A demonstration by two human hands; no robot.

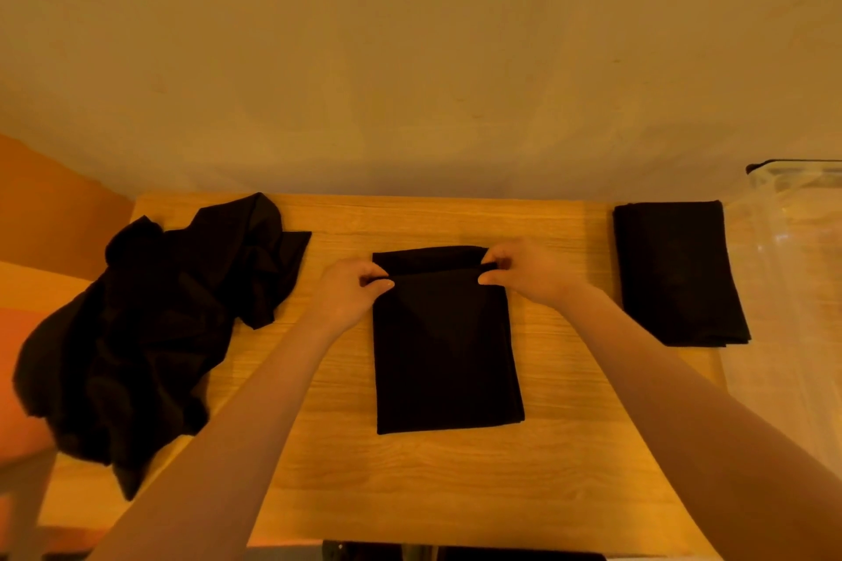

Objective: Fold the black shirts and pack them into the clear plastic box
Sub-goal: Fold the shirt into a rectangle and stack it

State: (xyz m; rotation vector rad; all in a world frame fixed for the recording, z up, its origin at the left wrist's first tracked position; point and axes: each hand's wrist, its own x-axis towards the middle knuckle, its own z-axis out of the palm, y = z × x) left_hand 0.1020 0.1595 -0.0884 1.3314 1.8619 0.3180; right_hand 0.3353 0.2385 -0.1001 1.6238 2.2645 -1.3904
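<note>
The black cloth shirt folded into a long flat shape (444, 346) lies in the middle of the light wooden table (410, 478), right in front of you. Its far end is lifted and bent over, so a band of the shirt shows behind the bent edge.

Your left hand (351, 292) pinches the left part of that bent edge. Its fingers (376, 276) and thumb are curled tight on the cloth. Your right hand (524, 271) pinches the right part of the same edge, and its fingers (494, 264) and thumb are closed on the cloth too. Both of your bare arms reach out from the near side of the table, one on each side of the shirt.

To the right, near the far right corner of the table, lies a second black shirt folded into a neat flat shape (679, 273). It is apart from the one you hold.

Just beside it, further right, stands the clear plastic box with a dark rim (793, 241). You cannot tell if anything is inside it.

On the left side of the table sits a messy pile of black shirts (150, 323), all crumpled. Part of the pile hangs over the left edge of the table.

Behind the table is a plain pale wall (410, 59).
</note>
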